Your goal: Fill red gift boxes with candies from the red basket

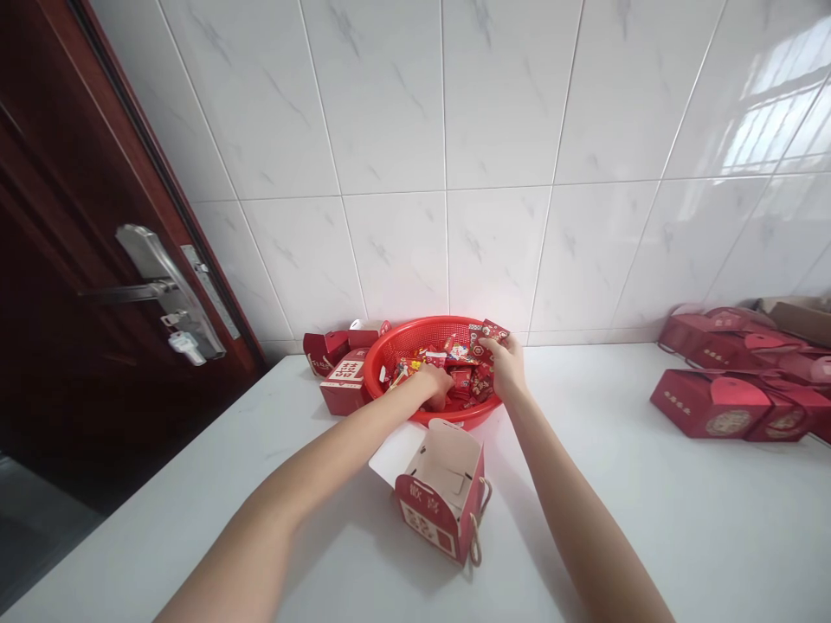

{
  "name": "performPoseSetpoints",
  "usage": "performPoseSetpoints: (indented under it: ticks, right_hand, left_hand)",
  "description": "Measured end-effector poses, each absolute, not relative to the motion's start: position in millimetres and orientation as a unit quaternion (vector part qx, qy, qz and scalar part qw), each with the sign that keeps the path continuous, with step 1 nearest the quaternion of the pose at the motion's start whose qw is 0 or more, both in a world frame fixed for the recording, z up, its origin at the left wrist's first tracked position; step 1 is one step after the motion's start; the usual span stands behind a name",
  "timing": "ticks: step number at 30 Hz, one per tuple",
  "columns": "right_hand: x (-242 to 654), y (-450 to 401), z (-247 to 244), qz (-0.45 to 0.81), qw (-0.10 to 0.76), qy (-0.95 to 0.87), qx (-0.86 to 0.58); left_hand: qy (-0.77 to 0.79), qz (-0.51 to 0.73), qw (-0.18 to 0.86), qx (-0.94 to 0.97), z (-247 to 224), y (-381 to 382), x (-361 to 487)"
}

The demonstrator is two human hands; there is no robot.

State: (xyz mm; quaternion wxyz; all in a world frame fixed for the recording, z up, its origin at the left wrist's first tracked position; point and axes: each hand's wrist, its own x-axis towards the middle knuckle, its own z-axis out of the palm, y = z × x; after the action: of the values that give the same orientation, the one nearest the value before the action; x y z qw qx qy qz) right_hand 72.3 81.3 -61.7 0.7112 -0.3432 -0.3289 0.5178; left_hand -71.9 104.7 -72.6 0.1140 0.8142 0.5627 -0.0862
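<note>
Your left forearm (325, 463) and your right forearm (568, 493) were nearest to the camera in the head view, and both reached forward over the white table (312, 502). Between them stood the open gift box (425, 517), upright, with its pale inside showing, one flap spread to the left and a rope handle (476, 528) on its right side. Just behind it was the red basket (372, 382), close to the tiled wall (389, 130), with small wrapped sweets (460, 381) inside. Your left hand (434, 387) was down in the basket among the sweets, its fingers bent downward; perhaps they touched some wrappers, but I could not tell if they gripped anything. Your right hand (507, 359) was at the right rim, and its thumb and fingers pinched a red patterned packet (488, 336) above the sweets. Beside the basket, on its left, were several red boxes (344, 385). More closed red boxes (711, 407) lay at the far right of the table. On the left was a dark red door (65, 216) with keys (185, 346) hanging at its lock.
</note>
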Motion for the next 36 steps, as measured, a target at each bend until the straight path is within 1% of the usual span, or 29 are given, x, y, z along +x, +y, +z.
performPoseSetpoints:
  ticks: [3, 6, 14, 18, 22, 27, 36]
  right_hand:
    - [72.2, 81.5, -61.4, 0.52, 0.71, -0.331, -0.34]
    - [72.2, 81.7, -60.9, 0.52, 0.711, -0.331, -0.338]
    - [72.6, 81.1, -60.5, 0.518, 0.707, -0.332, -0.348]
    - [72.5, 80.0, -59.2, 0.518, 0.706, -0.33, -0.353]
    - [71.8, 79.1, -57.6, 0.52, 0.706, -0.326, -0.355]
    - [71.6, 78.3, -56.4, 0.524, 0.704, -0.322, -0.355]
    - [73.0, 77.3, -55.8, 0.556, 0.684, -0.334, -0.334]
  left_hand:
    - [0.558, -0.069, 0.154, 0.813, -73.6, 105.4, -75.5]
    - [0.551, -0.023, 0.202, 0.809, -70.3, 105.3, -79.9]
    - [0.538, 0.238, 0.322, 0.742, -51.1, 110.2, -90.7]
    - [0.51, 0.313, 0.403, 0.692, -43.9, 108.5, -90.8]
    - [0.469, 0.354, 0.477, 0.653, -38.3, 105.1, -89.7]
    - [0.447, 0.376, 0.538, 0.607, -30.9, 103.2, -91.8]
    - [0.402, 0.431, 0.576, 0.567, -31.2, 105.0, -93.2]
